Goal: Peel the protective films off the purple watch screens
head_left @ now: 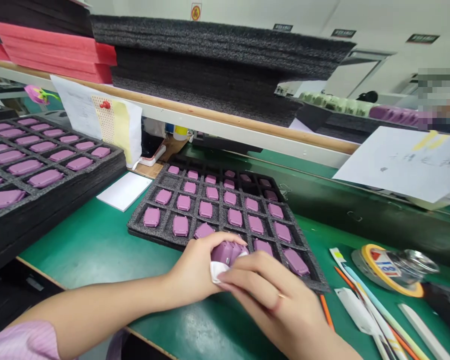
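Observation:
My left hand [191, 267] is closed around several purple plastic housings [225, 251] bunched together, over the front edge of a black foam tray [148, 232]. A small white cloth [219, 272] is pinched in my right hand [273, 295] and pressed against the near side of those housings. Fingers hide part of the cloth and the far ends of the held pieces. Similar purple housings, such as one at the tray's left [151, 217], lie singly in the foam compartments. Both hands nearly touch in front of the tray.
More purple housings fill a stacked foam tray [108, 162] at left. A white pad [124, 191] lies between the trays. On the right are brushes or pens [375, 300], a tape roll [367, 250] and a metal-topped bottle [416, 265]. A shelf edge [217, 117] carrying black foam [210, 65] crosses behind.

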A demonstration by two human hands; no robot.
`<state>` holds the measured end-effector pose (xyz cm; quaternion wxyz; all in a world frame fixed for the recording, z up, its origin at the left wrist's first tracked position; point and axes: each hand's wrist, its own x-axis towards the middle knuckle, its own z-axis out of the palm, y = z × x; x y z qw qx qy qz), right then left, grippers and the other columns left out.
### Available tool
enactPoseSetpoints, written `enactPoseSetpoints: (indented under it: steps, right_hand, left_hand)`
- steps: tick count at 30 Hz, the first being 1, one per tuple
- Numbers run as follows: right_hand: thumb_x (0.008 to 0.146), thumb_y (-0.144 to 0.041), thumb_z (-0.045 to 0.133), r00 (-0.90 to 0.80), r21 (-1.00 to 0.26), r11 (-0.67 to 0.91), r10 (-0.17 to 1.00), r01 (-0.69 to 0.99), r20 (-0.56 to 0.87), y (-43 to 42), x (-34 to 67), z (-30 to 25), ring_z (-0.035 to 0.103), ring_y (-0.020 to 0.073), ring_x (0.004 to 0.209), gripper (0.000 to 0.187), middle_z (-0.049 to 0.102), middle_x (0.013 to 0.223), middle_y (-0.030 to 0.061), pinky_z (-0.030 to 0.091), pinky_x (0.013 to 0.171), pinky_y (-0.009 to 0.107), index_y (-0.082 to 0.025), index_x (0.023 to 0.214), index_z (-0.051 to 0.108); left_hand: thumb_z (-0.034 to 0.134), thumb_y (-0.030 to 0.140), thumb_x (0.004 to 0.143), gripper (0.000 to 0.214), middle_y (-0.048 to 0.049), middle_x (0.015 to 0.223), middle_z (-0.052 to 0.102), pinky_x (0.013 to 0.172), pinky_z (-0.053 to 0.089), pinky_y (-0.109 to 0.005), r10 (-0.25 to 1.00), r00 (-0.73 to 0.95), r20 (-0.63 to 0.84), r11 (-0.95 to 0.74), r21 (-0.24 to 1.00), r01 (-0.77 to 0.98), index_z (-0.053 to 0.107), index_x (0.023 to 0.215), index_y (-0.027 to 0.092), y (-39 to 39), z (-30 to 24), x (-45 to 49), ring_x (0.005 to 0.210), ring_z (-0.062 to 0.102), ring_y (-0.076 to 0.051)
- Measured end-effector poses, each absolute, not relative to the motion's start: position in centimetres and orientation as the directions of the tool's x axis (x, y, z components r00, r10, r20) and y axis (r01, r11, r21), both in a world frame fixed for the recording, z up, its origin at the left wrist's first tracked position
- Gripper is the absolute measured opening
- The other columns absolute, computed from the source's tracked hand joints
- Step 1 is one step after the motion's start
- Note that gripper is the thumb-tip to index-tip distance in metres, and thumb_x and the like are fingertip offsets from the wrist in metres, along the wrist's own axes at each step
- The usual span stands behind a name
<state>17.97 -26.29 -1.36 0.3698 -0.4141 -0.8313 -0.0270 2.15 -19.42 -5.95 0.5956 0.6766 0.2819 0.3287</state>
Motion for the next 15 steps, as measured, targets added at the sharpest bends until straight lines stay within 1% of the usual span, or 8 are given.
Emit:
enactPoseSetpoints:
  steps: [2,4,6,9,11,12,15]
  right_hand:
    - [0.095,-0.010,0.060,-0.372,-0.290,0.676,0.656,0.678,0.657,-25.1,17.6,-1.6,0.069,0.0141,0.075,0.013,0.070,0.082,0.0022,0.059,0.068,0.026,-0.022,0.095,0.066]
    - [0.093,-0.009,0.062,-0.324,-0.289,0.660,0.644,0.693,0.693,-24.2,17.9,-1.9,0.068,0.0149,0.076,0.012,0.069,0.083,0.0029,0.058,0.068,0.027,-0.021,0.095,0.065]
    - [0.091,-0.008,0.064,-0.313,-0.278,0.650,0.641,0.707,0.701,-24.0,18.2,-2.1,0.067,0.0152,0.077,0.014,0.070,0.084,0.0033,0.057,0.067,0.028,-0.022,0.095,0.065]
    - [0.093,-0.011,0.063,-0.377,-0.262,0.673,0.646,0.692,0.664,-24.5,18.1,-2.1,0.066,0.0149,0.071,0.011,0.070,0.079,0.0020,0.055,0.063,0.029,-0.022,0.092,0.067]
    - [0.093,-0.011,0.063,-0.373,-0.227,0.663,0.634,0.713,0.678,-24.7,17.9,-1.9,0.066,0.0159,0.070,0.011,0.071,0.079,0.0025,0.053,0.062,0.030,-0.022,0.094,0.067]
    - [0.092,-0.010,0.064,-0.347,-0.206,0.642,0.624,0.738,0.700,-24.6,17.9,-1.8,0.066,0.0165,0.071,0.012,0.071,0.079,0.0030,0.053,0.063,0.031,-0.021,0.095,0.066]
    - [0.091,-0.011,0.065,-0.259,-0.194,0.549,0.639,0.813,0.725,-24.3,18.8,-1.0,0.068,0.0176,0.074,0.013,0.073,0.082,0.0030,0.056,0.067,0.031,-0.024,0.096,0.065]
  left_hand:
    - [0.083,0.020,0.064,0.053,-0.0023,0.107,0.074,0.087,0.051,-0.031,0.784,0.614,0.095,-0.120,0.993,-0.001,0.069,0.115,0.021,-19.5,-6.0,2.2,0.096,0.068,-0.021]
    - [0.086,0.023,0.062,0.052,-0.0019,0.102,0.074,0.082,0.051,-0.030,0.797,0.602,0.054,-0.080,0.997,0.016,0.070,0.111,0.020,-19.5,-6.0,2.2,0.092,0.068,-0.021]
    - [0.088,0.026,0.061,0.051,-0.0021,0.100,0.074,0.079,0.052,-0.029,0.794,0.606,0.039,-0.063,0.998,0.018,0.070,0.108,0.019,-19.5,-5.9,2.2,0.090,0.068,-0.021]
    - [0.083,0.020,0.066,0.051,-0.0030,0.111,0.074,0.088,0.051,-0.030,0.771,0.629,0.098,-0.123,0.992,-0.005,0.069,0.114,0.020,-19.5,-5.6,2.1,0.100,0.068,-0.022]
    - [0.083,0.020,0.067,0.052,-0.0025,0.115,0.073,0.093,0.050,-0.030,0.775,0.621,0.118,-0.148,0.989,-0.005,0.068,0.117,0.022,-19.5,-5.4,2.0,0.105,0.067,-0.022]
    - [0.084,0.023,0.066,0.051,-0.0021,0.112,0.074,0.090,0.050,-0.030,0.782,0.615,0.103,-0.142,0.990,0.015,0.069,0.115,0.022,-19.5,-5.3,2.0,0.102,0.067,-0.021]
    - [0.089,0.033,0.063,0.051,0.0002,0.093,0.072,0.072,0.051,-0.027,0.794,0.608,0.020,-0.091,0.992,0.086,0.070,0.110,0.022,-19.9,-4.9,2.0,0.082,0.065,-0.017]
